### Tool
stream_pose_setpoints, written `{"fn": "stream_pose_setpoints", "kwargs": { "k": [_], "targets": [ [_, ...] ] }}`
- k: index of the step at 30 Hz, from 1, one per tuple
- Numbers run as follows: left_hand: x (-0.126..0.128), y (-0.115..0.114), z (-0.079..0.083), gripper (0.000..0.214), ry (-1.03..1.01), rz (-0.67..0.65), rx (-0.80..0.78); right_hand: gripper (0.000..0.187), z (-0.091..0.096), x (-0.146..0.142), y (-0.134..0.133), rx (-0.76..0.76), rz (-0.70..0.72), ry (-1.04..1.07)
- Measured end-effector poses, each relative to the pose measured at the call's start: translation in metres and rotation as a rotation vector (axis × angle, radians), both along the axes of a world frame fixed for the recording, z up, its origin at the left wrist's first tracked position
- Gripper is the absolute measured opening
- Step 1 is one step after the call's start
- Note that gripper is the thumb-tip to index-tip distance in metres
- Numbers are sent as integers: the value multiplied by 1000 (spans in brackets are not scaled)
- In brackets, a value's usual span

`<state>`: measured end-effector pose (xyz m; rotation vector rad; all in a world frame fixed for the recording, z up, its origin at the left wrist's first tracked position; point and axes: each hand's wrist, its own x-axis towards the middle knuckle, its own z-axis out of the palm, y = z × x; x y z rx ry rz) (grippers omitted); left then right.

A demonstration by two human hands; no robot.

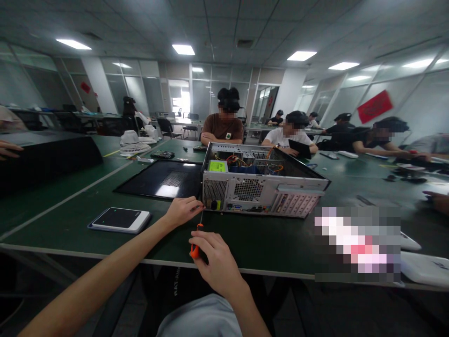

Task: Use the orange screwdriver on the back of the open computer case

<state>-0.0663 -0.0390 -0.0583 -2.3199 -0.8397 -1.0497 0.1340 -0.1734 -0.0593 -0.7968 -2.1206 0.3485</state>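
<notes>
An open desktop computer case (261, 189) lies on its side on the green table (70, 224), its rear panel facing me. My right hand (215, 262) is closed around the orange and black handle of a screwdriver (196, 241). The thin shaft points up at the lower left corner of the rear panel. My left hand (182, 210) rests at that same corner, fingers pinched at the shaft near the tip. The tip itself is hidden by my fingers.
The case's black side panel (163, 180) lies flat to the left of the case. A white-rimmed device (121, 220) sits near the front edge. A white fan (133, 142) stands farther back. Several people sit at the table's far side and at the right.
</notes>
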Motion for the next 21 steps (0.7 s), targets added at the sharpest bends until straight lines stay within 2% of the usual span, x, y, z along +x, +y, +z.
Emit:
{"fn": "stream_pose_setpoints", "kwargs": {
  "k": [7, 13, 21],
  "targets": [
    [0, 3, -2, 21, 21, 18, -52, 57, 9, 3, -6, -104, 16, -7],
    [-1, 3, -2, 21, 18, 6, -33, 55, 13, 3, -5, -121, 22, -22],
    [-1, 1, -1, 19, -11, 1, -29, 55, 20, 5, 1, -140, 20, 57]
  ]
}}
